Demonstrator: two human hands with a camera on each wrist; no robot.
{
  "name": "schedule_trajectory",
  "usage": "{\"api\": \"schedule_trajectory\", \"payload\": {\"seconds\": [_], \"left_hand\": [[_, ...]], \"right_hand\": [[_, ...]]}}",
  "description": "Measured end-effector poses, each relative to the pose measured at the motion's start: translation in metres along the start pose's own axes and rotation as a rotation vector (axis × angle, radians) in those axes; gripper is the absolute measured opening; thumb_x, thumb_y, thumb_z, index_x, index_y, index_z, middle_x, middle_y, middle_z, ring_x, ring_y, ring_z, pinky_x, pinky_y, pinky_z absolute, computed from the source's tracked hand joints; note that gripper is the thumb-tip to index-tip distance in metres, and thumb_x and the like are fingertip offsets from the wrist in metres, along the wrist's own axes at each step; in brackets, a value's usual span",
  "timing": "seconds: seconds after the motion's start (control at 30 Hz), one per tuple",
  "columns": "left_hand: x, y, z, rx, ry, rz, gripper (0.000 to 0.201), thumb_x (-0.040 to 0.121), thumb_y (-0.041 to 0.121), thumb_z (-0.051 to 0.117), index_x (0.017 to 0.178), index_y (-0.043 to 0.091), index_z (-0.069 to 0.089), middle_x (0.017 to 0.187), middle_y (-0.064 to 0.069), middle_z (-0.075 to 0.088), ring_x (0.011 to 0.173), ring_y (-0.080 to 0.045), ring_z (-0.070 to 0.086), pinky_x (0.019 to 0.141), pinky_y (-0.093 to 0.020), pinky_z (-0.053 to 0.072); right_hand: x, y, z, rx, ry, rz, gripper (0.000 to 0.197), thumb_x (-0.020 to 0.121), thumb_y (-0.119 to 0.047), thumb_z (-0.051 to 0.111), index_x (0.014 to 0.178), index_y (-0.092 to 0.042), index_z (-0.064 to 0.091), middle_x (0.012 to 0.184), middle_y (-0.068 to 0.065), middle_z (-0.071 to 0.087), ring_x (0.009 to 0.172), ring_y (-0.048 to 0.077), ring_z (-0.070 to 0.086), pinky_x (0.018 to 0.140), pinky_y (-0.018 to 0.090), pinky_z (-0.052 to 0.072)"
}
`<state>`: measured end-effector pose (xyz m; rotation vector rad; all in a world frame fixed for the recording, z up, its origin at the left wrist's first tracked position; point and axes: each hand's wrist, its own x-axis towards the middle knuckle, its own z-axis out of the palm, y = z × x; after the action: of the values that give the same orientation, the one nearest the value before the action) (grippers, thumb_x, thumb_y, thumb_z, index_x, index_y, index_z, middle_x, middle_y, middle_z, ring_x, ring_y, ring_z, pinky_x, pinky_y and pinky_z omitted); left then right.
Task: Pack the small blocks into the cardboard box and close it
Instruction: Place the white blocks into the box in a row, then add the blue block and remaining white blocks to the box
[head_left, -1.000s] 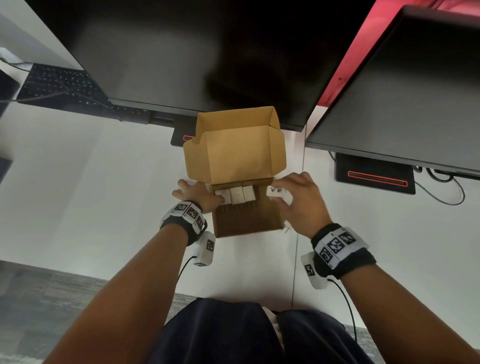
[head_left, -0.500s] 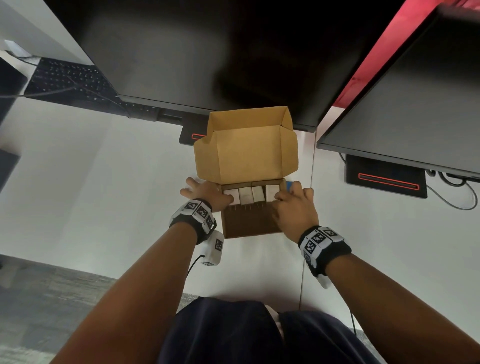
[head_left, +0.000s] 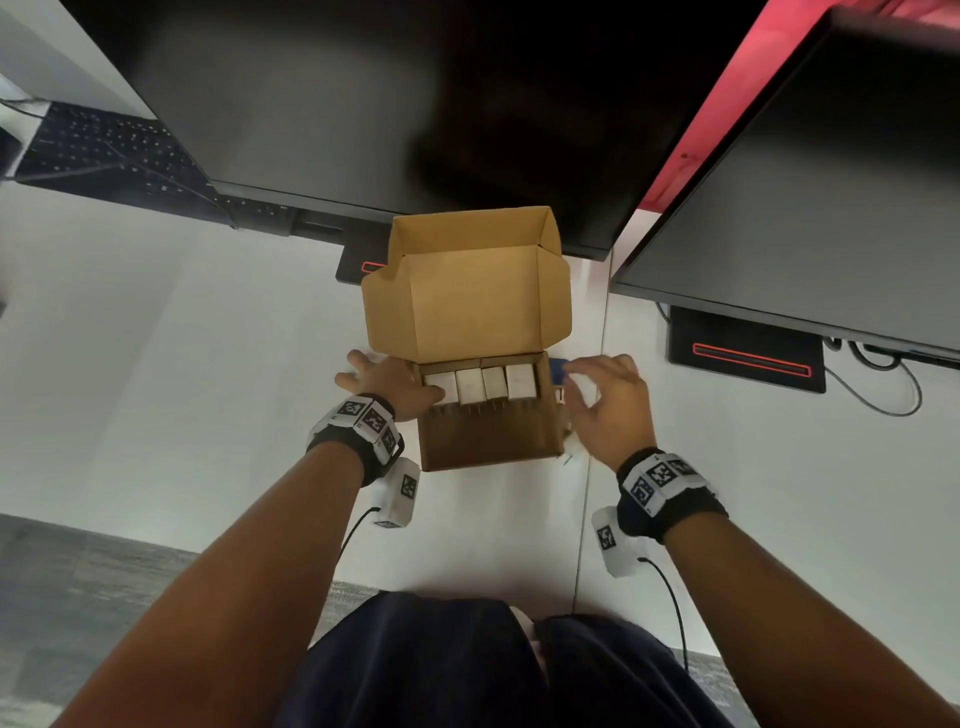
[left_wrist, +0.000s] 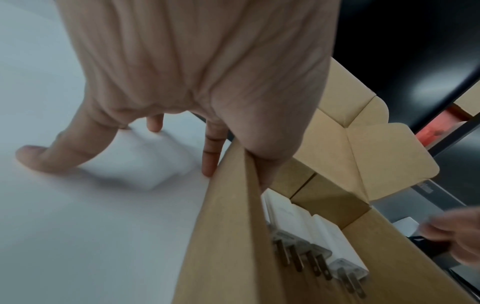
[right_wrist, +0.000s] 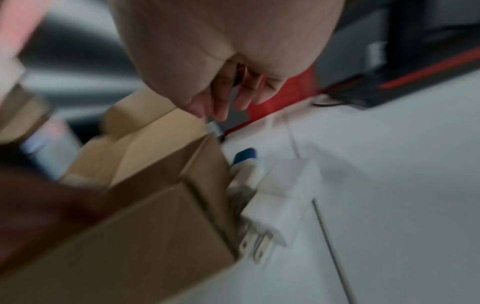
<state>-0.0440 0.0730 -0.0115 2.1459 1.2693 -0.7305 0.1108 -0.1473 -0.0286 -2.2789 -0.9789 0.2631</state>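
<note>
**Packing under way: four blocks in, more waiting beside the box**

Head view. The cardboard box (head_left: 488, 410) sat on the white desk (head_left: 182, 389), its lid flap standing up at the box's far edge. Four small white blocks (head_left: 480, 383) stood in a row along the box's far wall, prongs pointing toward the person. The left hand (head_left: 387, 384) rested against the box's left wall, thumb hooked over the rim. The right hand (head_left: 608, 402) hovered just off the box's right wall, fingers loosely curled, holding nothing I could see.

Left wrist view. The thumb lay over the box's left rim, the other fingertips (left_wrist: 209, 164) spread down onto the desk: a bracing grip. Packed blocks showed inside.

Right wrist view, blurred. Fingers hung relaxed and empty above a loose block (right_wrist: 283, 197) lying on the desk against the box's right wall, with a blue-tipped item (right_wrist: 245, 157) beside it.

Judgement: filling step, not closing. The next move calls for the right hand to drop onto the loose block, pinch its body and seat it in the box, prongs matching the row.
</note>
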Motion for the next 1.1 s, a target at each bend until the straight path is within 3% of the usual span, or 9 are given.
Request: {"api": "schedule_trajectory", "payload": {"seconds": [0.07, 0.13, 0.27, 0.37, 0.5, 0.7, 0.87, 0.97, 1.1], "left_hand": [[-0.001, 0.0, -0.001, -0.01, 0.002, 0.001, 0.031, 0.091, 0.051, 0.064, 0.102, 0.023, 0.061, 0.114, -0.006, 0.035, 0.132, -0.038, 0.028, 0.11, -0.044, 0.03], [-0.003, 0.001, -0.004, -0.01, 0.0, -0.002, 0.032, 0.093, 0.05, 0.062, 0.111, 0.023, 0.061, 0.117, -0.008, 0.035, 0.134, -0.038, 0.027, 0.113, -0.044, 0.029], [-0.003, -0.002, -0.006, 0.007, -0.013, -0.03, 0.038, 0.092, 0.047, 0.064, 0.123, 0.027, 0.059, 0.136, -0.013, 0.037, 0.136, -0.041, 0.027, 0.112, -0.044, 0.031], [-0.003, -0.003, -0.004, 0.006, 0.006, -0.056, 0.044, 0.086, 0.047, 0.067, 0.125, 0.027, 0.062, 0.145, -0.017, 0.034, 0.135, -0.039, 0.027, 0.107, -0.044, 0.03], [-0.005, -0.002, -0.005, -0.008, 0.0, -0.058, 0.042, 0.089, 0.044, 0.067, 0.126, 0.025, 0.064, 0.143, -0.017, 0.035, 0.135, -0.038, 0.027, 0.107, -0.044, 0.029], [-0.001, -0.004, -0.003, -0.001, 0.03, -0.015, 0.032, 0.087, 0.04, 0.066, 0.113, 0.022, 0.067, 0.121, -0.007, 0.044, 0.133, -0.036, 0.028, 0.103, -0.046, 0.029], [0.001, -0.004, -0.003, 0.015, 0.024, -0.003, 0.029, 0.088, 0.041, 0.065, 0.11, 0.022, 0.068, 0.111, -0.004, 0.038, 0.132, -0.035, 0.028, 0.104, -0.045, 0.03], [0.001, -0.003, -0.004, 0.019, 0.018, -0.01, 0.025, 0.087, 0.037, 0.063, 0.105, 0.02, 0.068, 0.114, -0.006, 0.043, 0.129, -0.036, 0.029, 0.104, -0.045, 0.031], [-0.002, -0.002, -0.007, 0.029, 0.011, -0.003, 0.027, 0.091, 0.034, 0.06, 0.112, 0.018, 0.067, 0.108, -0.007, 0.033, 0.129, -0.038, 0.031, 0.107, -0.045, 0.03]], "right_hand": [[0.006, 0.017, -0.008, 0.024, 0.01, 0.136, 0.024, 0.093, -0.01, 0.063, 0.115, -0.014, 0.071, 0.112, 0.006, 0.069, 0.096, 0.022, 0.062, 0.084, 0.033, 0.052], [0.013, 0.032, -0.011, -0.002, -0.163, 0.209, 0.036, 0.092, -0.009, 0.065, 0.127, -0.016, 0.065, 0.124, 0.01, 0.061, 0.098, 0.024, 0.064, 0.087, 0.029, 0.051], [0.025, 0.037, 0.002, -0.054, -0.458, 0.132, 0.052, 0.093, -0.01, 0.065, 0.143, -0.021, 0.054, 0.145, 0.01, 0.046, 0.129, 0.029, 0.051, 0.112, 0.041, 0.042], [0.033, 0.03, 0.015, -0.118, -0.522, 0.064, 0.044, 0.092, -0.003, 0.058, 0.132, -0.02, 0.063, 0.141, 0.011, 0.051, 0.128, 0.029, 0.052, 0.11, 0.037, 0.043], [0.036, 0.03, 0.02, -0.17, -0.454, 0.041, 0.033, 0.086, 0.002, 0.056, 0.106, -0.018, 0.073, 0.102, 0.011, 0.062, 0.098, 0.03, 0.06, 0.081, 0.028, 0.046], [0.022, 0.029, 0.002, -0.114, -0.259, 0.176, 0.03, 0.089, -0.008, 0.07, 0.117, -0.018, 0.068, 0.113, 0.015, 0.054, 0.093, 0.031, 0.061, 0.088, 0.027, 0.046], [0.018, -0.023, -0.021, 0.16, 0.004, 0.251, 0.054, 0.083, -0.019, 0.08, 0.127, -0.027, 0.048, 0.112, -0.001, 0.053, 0.084, 0.013, 0.062, 0.07, 0.018, 0.051], [0.006, -0.055, -0.011, 0.132, -0.279, 0.091, 0.05, 0.082, -0.025, 0.08, 0.125, -0.025, 0.054, 0.109, -0.007, 0.055, 0.084, 0.006, 0.06, 0.072, 0.018, 0.053], [-0.002, -0.073, 0.031, -0.01, -0.618, -0.071, 0.028, 0.081, -0.025, 0.078, 0.104, -0.019, 0.063, 0.097, -0.002, 0.061, 0.087, 0.014, 0.059, 0.079, 0.038, 0.057]]}}
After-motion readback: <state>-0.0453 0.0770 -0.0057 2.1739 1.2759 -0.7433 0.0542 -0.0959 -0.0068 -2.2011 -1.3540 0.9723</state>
